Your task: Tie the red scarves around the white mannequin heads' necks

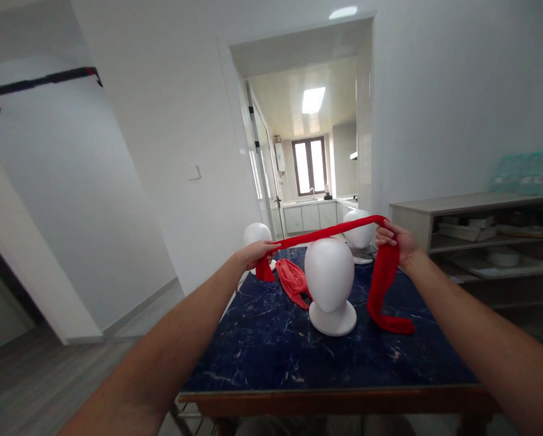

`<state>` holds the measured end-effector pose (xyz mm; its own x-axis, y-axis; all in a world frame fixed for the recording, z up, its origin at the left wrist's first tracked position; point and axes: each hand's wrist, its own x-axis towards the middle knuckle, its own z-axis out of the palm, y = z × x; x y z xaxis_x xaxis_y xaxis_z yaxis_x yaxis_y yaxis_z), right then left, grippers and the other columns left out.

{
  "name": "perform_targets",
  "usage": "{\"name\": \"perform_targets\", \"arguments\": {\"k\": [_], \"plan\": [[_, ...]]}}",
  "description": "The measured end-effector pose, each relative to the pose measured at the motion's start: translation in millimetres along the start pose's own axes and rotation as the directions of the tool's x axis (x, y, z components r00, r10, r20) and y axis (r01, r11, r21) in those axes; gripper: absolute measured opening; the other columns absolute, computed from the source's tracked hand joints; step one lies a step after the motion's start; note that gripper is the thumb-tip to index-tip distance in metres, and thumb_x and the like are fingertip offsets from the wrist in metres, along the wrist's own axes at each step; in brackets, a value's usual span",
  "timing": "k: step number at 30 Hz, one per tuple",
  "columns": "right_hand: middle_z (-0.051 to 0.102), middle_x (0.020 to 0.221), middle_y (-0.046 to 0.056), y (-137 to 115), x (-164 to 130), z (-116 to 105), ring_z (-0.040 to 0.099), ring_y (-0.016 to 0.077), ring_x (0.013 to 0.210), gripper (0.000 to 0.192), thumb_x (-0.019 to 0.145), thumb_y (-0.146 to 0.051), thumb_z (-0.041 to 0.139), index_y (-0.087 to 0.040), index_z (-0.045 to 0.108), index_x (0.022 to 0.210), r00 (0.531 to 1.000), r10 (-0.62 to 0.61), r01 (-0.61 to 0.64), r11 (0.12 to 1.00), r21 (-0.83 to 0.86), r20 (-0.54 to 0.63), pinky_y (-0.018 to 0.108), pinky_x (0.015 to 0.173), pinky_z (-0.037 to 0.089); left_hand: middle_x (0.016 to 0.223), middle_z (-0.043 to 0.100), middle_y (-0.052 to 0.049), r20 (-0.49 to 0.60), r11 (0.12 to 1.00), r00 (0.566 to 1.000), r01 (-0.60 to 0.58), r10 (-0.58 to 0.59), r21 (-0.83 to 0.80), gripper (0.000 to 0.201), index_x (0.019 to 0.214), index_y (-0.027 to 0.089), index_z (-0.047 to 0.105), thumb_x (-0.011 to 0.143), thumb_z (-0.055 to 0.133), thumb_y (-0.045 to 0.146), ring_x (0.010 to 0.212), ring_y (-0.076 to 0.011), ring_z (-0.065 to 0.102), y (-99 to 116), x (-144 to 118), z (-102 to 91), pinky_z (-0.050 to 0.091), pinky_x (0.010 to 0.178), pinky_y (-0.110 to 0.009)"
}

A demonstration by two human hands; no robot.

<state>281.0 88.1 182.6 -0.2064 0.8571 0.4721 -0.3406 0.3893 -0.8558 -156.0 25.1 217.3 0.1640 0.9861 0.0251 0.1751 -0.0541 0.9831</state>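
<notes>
A long red cloth strip (321, 234) is stretched between my two hands, just above or against the top of a white foam mannequin head (329, 275); I cannot tell whether it touches. My left hand (256, 253) pinches the strip near one end, and a short tail hangs below it. Higher up on the right, my right hand (399, 240) grips the strip, whose longer tail drops and bends onto the dark blue marbled table (271, 345). The mannequin head stands upright on its round base. A crumpled coral-red cloth (293, 281) lies to its left.
Two more white mannequin heads stand farther back, one at the left (256, 232) and one at the right (359, 233). A grey shelf unit (434, 204) with trays is at the right, topped by packed bottles (528, 172). Behind, a doorway opens onto a kitchen.
</notes>
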Motion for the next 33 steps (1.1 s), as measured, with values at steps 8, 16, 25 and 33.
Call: {"name": "perform_targets", "arguments": {"k": [8, 16, 25, 33], "plan": [[0.044, 0.062, -0.009, 70, 15, -7, 0.026, 0.003, 0.042, 0.023, 0.093, -0.017, 0.068, -0.022, 0.048, 0.085, 0.952, 0.269, -0.306, 0.841, 0.446, 0.147, 0.01, 0.045, 0.042, 0.058, 0.051, 0.005, -0.11, 0.978, 0.986, 0.14, -0.124, 0.155, 0.044, 0.092, 0.016, 0.07, 0.075, 0.091, 0.051, 0.05, -0.0108, 0.041, -63, 23, -4.6, 0.028, 0.048, -0.026], [0.041, 0.058, -0.009, 96, -44, -30, 0.025, 0.0023, 0.038, 0.026, 0.097, -0.022, 0.065, -0.021, 0.047, 0.079, 0.678, 0.705, -0.735, 0.637, 0.232, 0.208, 0.013, 0.038, 0.038, 0.058, 0.044, 0.008, -0.061, 0.942, 0.941, 0.335, -0.333, 0.011, 0.041, 0.09, 0.018, 0.066, 0.079, 0.085, 0.053, 0.05, -0.0098, 0.033, -125, -29, 34.5, 0.026, 0.051, -0.026], [0.054, 0.057, -0.007, 83, -127, -34, 0.04, 0.007, 0.039, 0.039, 0.082, -0.038, 0.085, -0.018, 0.065, 0.109, 0.656, 0.755, -0.694, 0.611, -0.381, 0.016, 0.021, 0.039, 0.046, 0.109, 0.075, -0.009, -0.202, 0.693, 0.975, 0.208, -0.091, 0.691, 0.045, 0.119, 0.02, 0.065, 0.076, 0.077, 0.017, 0.096, -0.0268, 0.07, -172, -112, 85.8, 0.047, 0.078, -0.03], [0.064, 0.054, -0.005, 74, -151, -1, 0.059, 0.0187, 0.037, 0.111, 0.067, -0.008, 0.084, -0.015, 0.034, 0.167, 0.707, 0.695, -0.56, 0.436, -0.705, -0.132, 0.021, 0.032, 0.039, 0.117, 0.067, -0.016, -0.204, 0.232, 0.958, 0.155, 0.203, 0.96, 0.021, 0.108, 0.016, 0.066, 0.093, 0.052, 0.01, 0.107, -0.0293, 0.066, -182, -143, 94.0, 0.046, 0.091, -0.037]]}}
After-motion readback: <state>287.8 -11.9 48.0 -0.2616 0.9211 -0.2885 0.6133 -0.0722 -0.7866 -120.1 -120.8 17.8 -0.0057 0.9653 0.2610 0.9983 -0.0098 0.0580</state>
